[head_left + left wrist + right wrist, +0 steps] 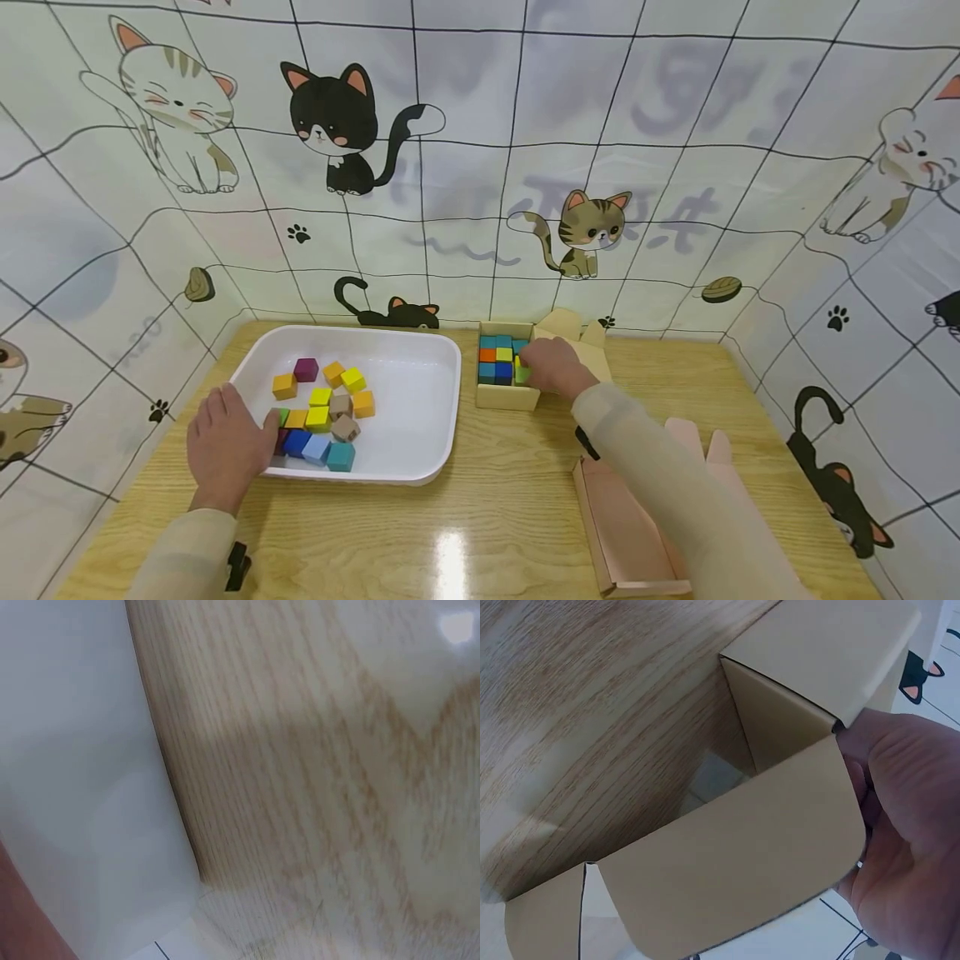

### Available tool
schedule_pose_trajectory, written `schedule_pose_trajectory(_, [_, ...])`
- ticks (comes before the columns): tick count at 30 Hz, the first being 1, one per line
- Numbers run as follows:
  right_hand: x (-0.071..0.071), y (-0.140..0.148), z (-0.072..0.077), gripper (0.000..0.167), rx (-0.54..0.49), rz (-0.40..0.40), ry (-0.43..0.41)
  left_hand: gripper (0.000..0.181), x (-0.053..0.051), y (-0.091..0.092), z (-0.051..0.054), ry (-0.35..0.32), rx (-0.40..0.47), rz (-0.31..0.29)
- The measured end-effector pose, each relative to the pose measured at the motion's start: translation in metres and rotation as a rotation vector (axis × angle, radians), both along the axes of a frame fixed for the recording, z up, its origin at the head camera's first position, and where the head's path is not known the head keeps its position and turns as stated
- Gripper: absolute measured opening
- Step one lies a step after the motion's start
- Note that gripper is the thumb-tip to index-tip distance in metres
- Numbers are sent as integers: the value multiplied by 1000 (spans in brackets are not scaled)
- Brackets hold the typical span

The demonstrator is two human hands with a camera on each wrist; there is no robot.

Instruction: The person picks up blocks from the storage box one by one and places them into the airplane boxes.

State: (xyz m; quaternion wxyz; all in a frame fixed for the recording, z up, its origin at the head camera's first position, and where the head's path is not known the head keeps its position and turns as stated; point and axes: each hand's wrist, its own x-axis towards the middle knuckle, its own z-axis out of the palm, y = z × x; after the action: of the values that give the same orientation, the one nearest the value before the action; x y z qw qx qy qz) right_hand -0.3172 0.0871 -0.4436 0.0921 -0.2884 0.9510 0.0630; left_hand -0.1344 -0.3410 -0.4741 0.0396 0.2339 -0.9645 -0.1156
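Note:
My left hand [228, 442] lies over the left front rim of the white tray [408, 400], its fingers extended and its thumb beside several coloured cubes [318, 418]. Part of a green cube [283, 416] shows near that thumb. My right hand [558, 367] reaches into the small cardboard box [506, 397], which holds rows of coloured cubes [487, 371]. At the box's right side its fingers pinch a light green cube [521, 373]. In the right wrist view, a box flap [742, 855] hides the fingertips.
A second open cardboard box [626, 525] lies at the front right, partly under my right forearm. The small box's lid [592, 354] stands opened to the right. Behind the wooden table [390, 542] hangs a cat-patterned sheet [465, 167].

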Motion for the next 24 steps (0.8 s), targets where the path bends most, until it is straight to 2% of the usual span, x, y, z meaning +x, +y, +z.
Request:
schedule_pose_trajectory(6, [0,-5,-4,23,61,-20,39,90,-1,0,0,-2,17,-4])
schedule_pose_trajectory(11, [0,-7,-5,21,86,-27,46,89,-1,1,2,2,28,-7])
schedule_pose_trajectory(15, [2,-10,2,7,23,-6,70,89,-1,0,2,4,28,-6])
schedule_pose_trajectory(17, [4,-16,8,17,-48,9,70,89,0,-1,1,3,21,-6])
schedule_pose_trajectory(20, [11,-37,22,32,-150,74,33,88,-1,-3,1,1,10,-2])
schedule_pose_trajectory(24, [31,-78,34,36,-184,246,-35,89,-1,-5,0,-7,6,3])
